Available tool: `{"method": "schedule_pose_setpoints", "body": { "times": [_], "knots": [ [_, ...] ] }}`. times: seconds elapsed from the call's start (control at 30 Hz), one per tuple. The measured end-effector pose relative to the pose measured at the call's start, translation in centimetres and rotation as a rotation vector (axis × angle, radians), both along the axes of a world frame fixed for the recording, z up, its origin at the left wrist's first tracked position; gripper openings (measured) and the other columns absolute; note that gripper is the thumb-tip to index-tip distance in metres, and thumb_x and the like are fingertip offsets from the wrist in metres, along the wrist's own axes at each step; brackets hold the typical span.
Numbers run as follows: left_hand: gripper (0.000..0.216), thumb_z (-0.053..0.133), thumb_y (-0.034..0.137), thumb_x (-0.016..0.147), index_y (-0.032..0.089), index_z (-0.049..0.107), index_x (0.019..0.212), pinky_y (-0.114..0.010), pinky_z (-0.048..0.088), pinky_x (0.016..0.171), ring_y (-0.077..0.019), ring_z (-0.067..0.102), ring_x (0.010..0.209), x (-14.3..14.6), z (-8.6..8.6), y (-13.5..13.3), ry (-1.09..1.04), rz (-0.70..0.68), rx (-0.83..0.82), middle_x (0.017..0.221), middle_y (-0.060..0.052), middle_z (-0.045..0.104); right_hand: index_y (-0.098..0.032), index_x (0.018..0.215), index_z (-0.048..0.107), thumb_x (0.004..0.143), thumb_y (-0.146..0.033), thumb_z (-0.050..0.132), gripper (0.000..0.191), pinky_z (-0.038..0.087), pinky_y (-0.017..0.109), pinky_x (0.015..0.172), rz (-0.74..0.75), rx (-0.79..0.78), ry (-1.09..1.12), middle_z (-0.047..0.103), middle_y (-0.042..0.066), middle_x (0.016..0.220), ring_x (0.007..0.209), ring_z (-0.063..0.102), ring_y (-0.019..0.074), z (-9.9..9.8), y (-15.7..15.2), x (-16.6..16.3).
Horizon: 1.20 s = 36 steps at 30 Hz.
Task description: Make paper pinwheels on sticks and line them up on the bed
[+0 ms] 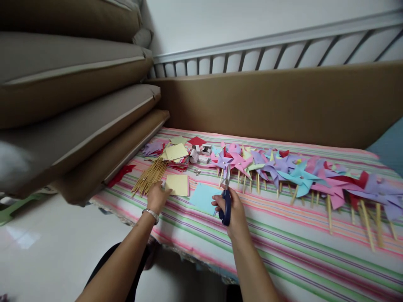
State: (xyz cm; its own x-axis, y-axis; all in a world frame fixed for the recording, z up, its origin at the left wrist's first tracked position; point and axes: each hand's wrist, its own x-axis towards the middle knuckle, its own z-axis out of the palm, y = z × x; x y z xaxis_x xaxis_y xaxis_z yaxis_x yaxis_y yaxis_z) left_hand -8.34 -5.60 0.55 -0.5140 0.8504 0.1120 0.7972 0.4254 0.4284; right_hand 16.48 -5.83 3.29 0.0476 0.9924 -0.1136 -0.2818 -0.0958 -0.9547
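Note:
My right hand [231, 207] grips a pair of scissors [226, 206] with dark blue handles, blades pointing away from me. Beneath it lies a light blue paper square [203, 198] on the striped cloth. My left hand [158, 196], wearing a bracelet, rests at the left edge of a small stack of pale yellow paper squares [178, 185]. Its thumb and fingers are apart, and nothing is lifted in them. Just left of that hand is a bundle of thin wooden sticks [151, 177]. Finished paper pinwheels [300, 178] on sticks lie in a long row to the right.
More coloured paper [176, 152] is piled behind the sticks, beside small white boxes [201, 154]. A red paper piece [121, 175] lies near the left edge of the striped cloth [283, 243]. Large stacked cushions [78, 113] rise on the left; a brown panel [267, 105] stands behind.

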Motion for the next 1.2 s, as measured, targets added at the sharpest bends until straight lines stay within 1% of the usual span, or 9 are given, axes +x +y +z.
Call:
{"method": "schedule_pose_setpoints", "body": {
  "times": [0.1, 0.17, 0.23, 0.4, 0.53, 0.7, 0.87, 1.03, 1.2],
  "knots": [
    [0.035, 0.063, 0.045, 0.066, 0.015, 0.066, 0.084, -0.031, 0.044, 0.074, -0.0250, 0.061, 0.086, 0.7, 0.4, 0.6, 0.029, 0.027, -0.050, 0.086, -0.012, 0.068, -0.018, 0.112, 0.049, 0.061, -0.032, 0.072, 0.058, 0.042, 0.023, 0.046, 0.014, -0.012, -0.016, 0.061, -0.002, 0.067, 0.056, 0.060, 0.0146, 0.0, -0.2, -0.3],
    [0.031, 0.064, 0.046, 0.065, 0.016, 0.066, 0.074, -0.032, 0.043, 0.072, -0.0262, 0.061, 0.085, 1.3, 0.5, 0.9, 0.050, 0.050, -0.072, 0.082, -0.012, 0.067, -0.018, 0.111, 0.050, 0.060, -0.032, 0.072, 0.057, 0.042, 0.023, 0.047, 0.020, -0.020, -0.028, 0.061, -0.002, 0.066, 0.056, 0.060, 0.0151, -0.1, -0.4, -0.5],
    [0.030, 0.064, 0.044, 0.064, 0.016, 0.066, 0.076, -0.032, 0.043, 0.073, -0.0268, 0.061, 0.088, 1.7, 0.6, 1.1, 0.068, 0.071, -0.083, 0.087, -0.013, 0.067, -0.018, 0.110, 0.050, 0.059, -0.032, 0.073, 0.057, 0.042, 0.024, 0.047, 0.033, -0.026, -0.038, 0.061, -0.002, 0.065, 0.055, 0.060, 0.0156, -0.1, -0.5, -0.9],
    [0.033, 0.063, 0.041, 0.066, 0.016, 0.065, 0.087, -0.032, 0.041, 0.079, -0.0262, 0.058, 0.096, 2.4, 0.6, 0.8, 0.108, 0.091, -0.078, 0.099, -0.014, 0.063, -0.017, 0.110, 0.050, 0.058, -0.034, 0.072, 0.059, 0.043, 0.025, 0.048, 0.078, -0.047, -0.058, 0.061, -0.002, 0.064, 0.055, 0.061, 0.0168, -0.3, -0.7, -1.8],
    [0.036, 0.062, 0.041, 0.070, 0.016, 0.063, 0.096, -0.034, 0.039, 0.085, -0.0264, 0.055, 0.101, 2.9, 0.3, 0.3, 0.132, 0.084, -0.051, 0.103, -0.013, 0.061, -0.016, 0.113, 0.049, 0.058, -0.034, 0.071, 0.062, 0.043, 0.024, 0.047, 0.094, -0.054, -0.079, 0.060, -0.002, 0.065, 0.056, 0.061, 0.0163, -0.2, -0.8, -1.9],
    [0.040, 0.061, 0.040, 0.071, 0.016, 0.060, 0.103, -0.034, 0.039, 0.085, -0.0258, 0.054, 0.102, 3.0, 0.0, 0.5, 0.122, 0.092, -0.037, 0.105, -0.013, 0.060, -0.015, 0.115, 0.047, 0.058, -0.035, 0.070, 0.065, 0.044, 0.025, 0.048, 0.093, -0.044, -0.084, 0.062, -0.001, 0.069, 0.056, 0.061, 0.0165, -0.2, -0.8, -1.7],
    [0.037, 0.066, 0.041, 0.066, 0.018, 0.064, 0.095, -0.033, 0.041, 0.082, -0.0268, 0.056, 0.099, 2.8, -0.1, 1.0, 0.096, 0.118, -0.065, 0.103, -0.012, 0.062, -0.016, 0.113, 0.049, 0.057, -0.036, 0.072, 0.063, 0.044, 0.026, 0.048, 0.098, -0.049, -0.088, 0.062, -0.001, 0.069, 0.057, 0.062, 0.0176, -0.4, -0.7, -1.6],
    [0.042, 0.066, 0.042, 0.065, 0.017, 0.063, 0.098, -0.034, 0.041, 0.082, -0.0277, 0.056, 0.101, 2.8, -0.1, 1.2, 0.100, 0.141, -0.066, 0.106, -0.014, 0.062, -0.017, 0.113, 0.049, 0.057, -0.036, 0.072, 0.064, 0.045, 0.026, 0.047, 0.100, -0.046, -0.077, 0.062, -0.001, 0.069, 0.057, 0.063, 0.0182, -0.5, -0.8, -1.5],
    [0.037, 0.068, 0.043, 0.062, 0.018, 0.065, 0.088, -0.033, 0.042, 0.080, -0.0268, 0.058, 0.096, 2.7, -0.2, 1.3, 0.094, 0.151, -0.078, 0.101, -0.013, 0.063, -0.017, 0.114, 0.049, 0.056, -0.036, 0.072, 0.065, 0.044, 0.026, 0.047, 0.091, -0.045, -0.066, 0.063, -0.001, 0.067, 0.057, 0.063, 0.0185, -0.5, -0.8, -1.3]
  ]
}}
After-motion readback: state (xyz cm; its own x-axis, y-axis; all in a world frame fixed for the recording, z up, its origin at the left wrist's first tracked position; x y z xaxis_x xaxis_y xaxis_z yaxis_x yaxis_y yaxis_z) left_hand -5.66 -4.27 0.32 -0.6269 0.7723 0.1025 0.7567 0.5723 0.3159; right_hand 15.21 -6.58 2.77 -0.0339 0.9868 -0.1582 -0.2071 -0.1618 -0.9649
